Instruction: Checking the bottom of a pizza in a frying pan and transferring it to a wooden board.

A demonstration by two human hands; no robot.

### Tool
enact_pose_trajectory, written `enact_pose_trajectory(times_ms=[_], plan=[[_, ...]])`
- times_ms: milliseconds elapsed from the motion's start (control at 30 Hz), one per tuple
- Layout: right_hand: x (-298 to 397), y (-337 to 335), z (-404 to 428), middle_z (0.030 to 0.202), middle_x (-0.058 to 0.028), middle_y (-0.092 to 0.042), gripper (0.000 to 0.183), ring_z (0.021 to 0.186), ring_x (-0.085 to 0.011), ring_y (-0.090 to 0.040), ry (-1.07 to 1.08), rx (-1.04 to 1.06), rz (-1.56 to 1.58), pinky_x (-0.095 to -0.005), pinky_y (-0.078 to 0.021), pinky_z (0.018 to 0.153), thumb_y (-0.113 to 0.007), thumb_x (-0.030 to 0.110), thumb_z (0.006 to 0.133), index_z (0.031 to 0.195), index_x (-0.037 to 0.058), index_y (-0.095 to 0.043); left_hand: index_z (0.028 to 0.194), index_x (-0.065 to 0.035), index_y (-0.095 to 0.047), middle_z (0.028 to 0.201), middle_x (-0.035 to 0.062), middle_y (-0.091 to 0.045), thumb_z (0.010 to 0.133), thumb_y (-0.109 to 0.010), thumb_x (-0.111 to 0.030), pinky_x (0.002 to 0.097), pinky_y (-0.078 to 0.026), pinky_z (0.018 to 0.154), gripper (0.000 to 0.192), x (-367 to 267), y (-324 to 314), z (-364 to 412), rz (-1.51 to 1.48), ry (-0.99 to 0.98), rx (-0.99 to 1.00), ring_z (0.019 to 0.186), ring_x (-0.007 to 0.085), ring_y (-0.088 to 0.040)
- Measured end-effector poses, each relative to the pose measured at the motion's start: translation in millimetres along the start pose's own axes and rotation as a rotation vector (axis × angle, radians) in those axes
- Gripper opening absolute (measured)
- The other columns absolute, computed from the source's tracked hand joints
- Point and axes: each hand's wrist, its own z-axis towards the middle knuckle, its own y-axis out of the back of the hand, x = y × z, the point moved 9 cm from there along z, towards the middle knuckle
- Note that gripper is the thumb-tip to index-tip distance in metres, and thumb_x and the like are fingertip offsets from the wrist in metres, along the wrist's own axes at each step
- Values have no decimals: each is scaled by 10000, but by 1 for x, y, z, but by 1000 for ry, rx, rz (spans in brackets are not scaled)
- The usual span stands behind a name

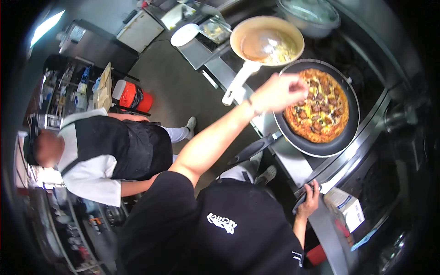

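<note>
A pizza (318, 106) with browned meat pieces and melted cheese lies in a black non-stick frying pan (309, 149). The pan's black handle (256, 148) sticks out over the steel front edge. My left hand (283, 92) is above the pizza's near left rim, fingers curled together; blur hides whether anything is between them. Beside the frying pan is a cream-coloured pan (267, 40) with a white handle, holding shiny liquid and pale yellow bits. My right hand (308, 202) rests at the steel edge by a dark object (299, 202); its grip there is unclear.
A lidded pot (309, 15) stands at the far right. Near my right hand are a white carton (345, 208) and a light-blue utensil (367, 239). A co-worker (120, 147) in a dark apron stands close on my left. A red bucket (132, 96) is behind them, by shelving.
</note>
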Motion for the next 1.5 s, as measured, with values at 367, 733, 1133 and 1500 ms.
enact_pose_trajectory(times_ms=[367, 733, 1133, 1500], plan=[[-7, 0, -25, 1291, -189, -442, 283, 1164, -388, -448, 107, 16, -6, -409, -415, 915, -423, 45, 820, 1042, 64, -598, 857, -16, -617, 701, 12, -588, 868, -594, -227, 220, -446, 596, 213, -19, 45, -265, -168, 124, -222, 608, 66, -534], [13, 11, -40, 1317, -213, -387, 394, 1188, -397, -409, 235, -18, -129, -423, -366, 965, -454, 57, 773, 1162, 54, -515, 886, 31, -568, 690, 40, -549, 877, -523, -464, 230, -409, 550, 498, -250, 119, -463, -658, -919, -59, 565, 94, -515], [25, 10, -37, 1357, -149, -358, 496, 1200, -354, -415, 258, -137, -338, -416, -423, 909, -537, 42, 763, 1243, 131, -451, 911, -42, -660, 569, 7, -453, 769, -418, -719, 285, -281, 389, 733, -327, 60, -624, -230, -1340, 267, 448, 150, -452], [39, 12, -46, 1341, -145, -371, 493, 1103, -351, -495, 226, -95, -404, -420, -471, 847, -609, 119, 761, 1221, 118, -432, 865, -66, -633, 575, 23, -459, 830, -340, -675, 264, -298, 407, 677, -331, 39, -662, -101, -1211, 90, 446, 141, -450]])
